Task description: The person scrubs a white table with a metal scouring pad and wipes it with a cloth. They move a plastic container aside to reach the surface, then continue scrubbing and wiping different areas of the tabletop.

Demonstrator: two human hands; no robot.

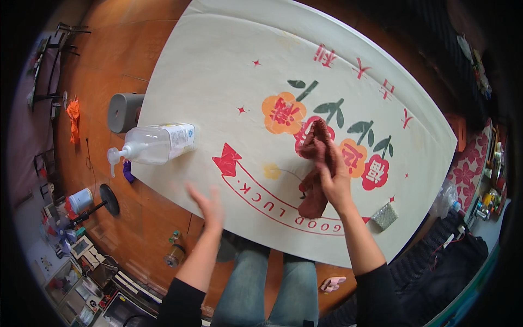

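Note:
My right hand [337, 182] grips a bunched reddish-brown cloth [314, 206] above the printed tablecloth [229, 73]; the cloth hides part of a flower print. My left hand [208, 206], somewhat blurred, is raised near the table's front edge with its fingers apart and nothing in it. Beyond that hand, at the table's left side, a clear plastic pump bottle [157, 143] with a white pump and a label appears mostly see-through. A silvery mesh scouring pad [384, 216] lies on the tablecloth to the right of my right forearm.
A grey plastic stool [124, 112] stands by the table's left edge. On the tiled floor are a pair of pink slippers [333, 284], a clear container [175, 255] and an orange bag [73, 120]. A plastic bag [445, 200] hangs by the right corner.

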